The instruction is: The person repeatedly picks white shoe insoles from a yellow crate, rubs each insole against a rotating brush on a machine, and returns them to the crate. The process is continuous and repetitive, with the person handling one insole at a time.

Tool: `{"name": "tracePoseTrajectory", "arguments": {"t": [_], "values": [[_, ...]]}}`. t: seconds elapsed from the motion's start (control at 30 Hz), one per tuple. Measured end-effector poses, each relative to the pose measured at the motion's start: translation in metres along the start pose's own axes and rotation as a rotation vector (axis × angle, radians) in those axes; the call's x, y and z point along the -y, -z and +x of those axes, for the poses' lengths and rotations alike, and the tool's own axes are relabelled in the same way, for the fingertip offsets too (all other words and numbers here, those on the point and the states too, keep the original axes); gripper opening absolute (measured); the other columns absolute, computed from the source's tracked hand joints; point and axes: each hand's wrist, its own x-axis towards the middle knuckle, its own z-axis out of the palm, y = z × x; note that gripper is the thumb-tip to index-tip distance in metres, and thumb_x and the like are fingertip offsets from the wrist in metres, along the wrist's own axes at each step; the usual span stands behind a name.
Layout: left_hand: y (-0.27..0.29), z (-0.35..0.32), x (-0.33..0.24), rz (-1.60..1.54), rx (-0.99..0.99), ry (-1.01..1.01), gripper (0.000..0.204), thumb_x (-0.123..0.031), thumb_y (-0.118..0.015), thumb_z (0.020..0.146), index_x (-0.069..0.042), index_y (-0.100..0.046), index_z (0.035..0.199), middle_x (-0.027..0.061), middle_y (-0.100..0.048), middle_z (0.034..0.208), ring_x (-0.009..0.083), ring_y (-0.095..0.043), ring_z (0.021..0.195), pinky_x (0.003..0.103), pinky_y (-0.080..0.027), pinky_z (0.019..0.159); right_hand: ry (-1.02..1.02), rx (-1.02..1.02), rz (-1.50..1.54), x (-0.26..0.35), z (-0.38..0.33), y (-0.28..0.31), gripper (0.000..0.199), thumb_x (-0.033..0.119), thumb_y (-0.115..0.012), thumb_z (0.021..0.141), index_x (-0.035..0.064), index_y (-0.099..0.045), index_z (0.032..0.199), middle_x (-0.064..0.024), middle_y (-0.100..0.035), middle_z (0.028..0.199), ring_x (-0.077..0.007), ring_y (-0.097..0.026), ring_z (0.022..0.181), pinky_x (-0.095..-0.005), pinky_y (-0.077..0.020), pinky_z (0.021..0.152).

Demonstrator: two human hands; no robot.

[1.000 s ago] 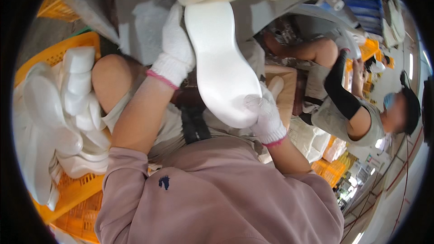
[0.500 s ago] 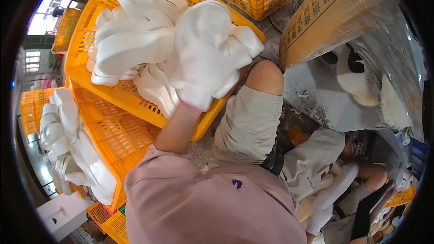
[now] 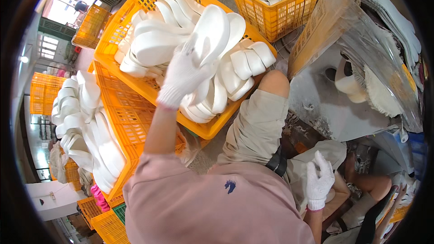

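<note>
A shoe-sole workshop: orange crates (image 3: pixel 135 108) heaped with white soles (image 3: pixel 158 45).

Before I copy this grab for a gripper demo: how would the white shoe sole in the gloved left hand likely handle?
The white shoe sole probably is light: the left hand lifts it alone by one edge. It looks fairly stiff, keeping its shape without drooping. Flat and smooth, it may slide off the heap in the yellow crate rather than roll.

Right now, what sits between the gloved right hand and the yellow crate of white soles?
Head view: between the right hand and the yellow crate of white soles lies the person's own bent leg in beige shorts, knee up beside the crate.
</note>
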Motion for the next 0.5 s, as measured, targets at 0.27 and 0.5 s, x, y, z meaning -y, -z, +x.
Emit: {"name": "tracePoseTrajectory", "arguments": {"t": [0.27, 0.5], "values": [[-0.091, -0.091, -0.131, -0.410, 0.489, -0.859, 0.052, -0.029, -0.074, 0.081, -0.010, -0.068, 0.130, 0.0194, -0.060, 0.139, 0.0344, -0.062, 0.124, 0.044, -0.052, 0.103, -0.341, -0.134, 0.759, 0.010, -0.008, 0.034, 0.037, 0.014, -0.057, 0.108, -0.0085, -0.062, 0.137, -0.0169, -0.070, 0.129, -0.0255, -0.068, 0.113, -0.0397, -0.0572, 0.097], [-0.283, -0.084, -0.264, -1.806, 1.225, 0.720, 0.039, -0.011, -0.068, 0.102, -0.005, -0.062, 0.139, 0.0089, -0.070, 0.126, 0.0236, -0.068, 0.112, 0.038, -0.056, 0.100, -0.189, -0.306, -0.316, 0.009, -0.052, 0.040, 0.049, 0.013, -0.062, 0.102, -0.0080, -0.054, 0.145, -0.0273, -0.061, 0.138, -0.0382, -0.060, 0.129, -0.0479, -0.0446, 0.113]]}}
